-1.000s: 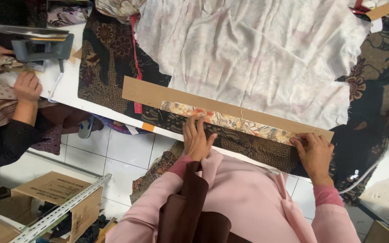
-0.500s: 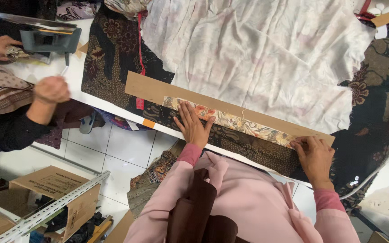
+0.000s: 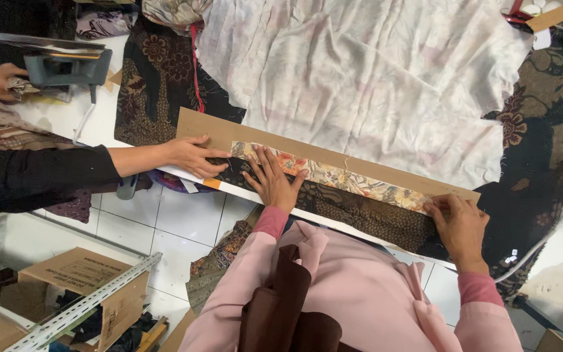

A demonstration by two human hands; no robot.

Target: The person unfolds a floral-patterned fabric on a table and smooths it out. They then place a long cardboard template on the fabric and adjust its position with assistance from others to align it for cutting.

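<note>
Floral strip (image 3: 333, 176) under flat left hand (image 3: 274, 182), right hand (image 3: 459, 225)

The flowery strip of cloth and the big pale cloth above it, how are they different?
The flowery strip is long and narrow; the pale cloth is wide and spreads over much of the table. The strip has bright orange and green flowers; the pale cloth is whitish with a faint pattern. The strip lies flat along the cardboard strip under the left hand and right hand; the pale cloth is wrinkled. Both are fabric.

Your floral strip (image 3: 340, 177) shows orange and cream blooms on a plain brown cardboard template (image 3: 333, 153); beneath lies dark brown batik cloth (image 3: 366, 215), beside pale white fabric (image 3: 373, 72).
</note>
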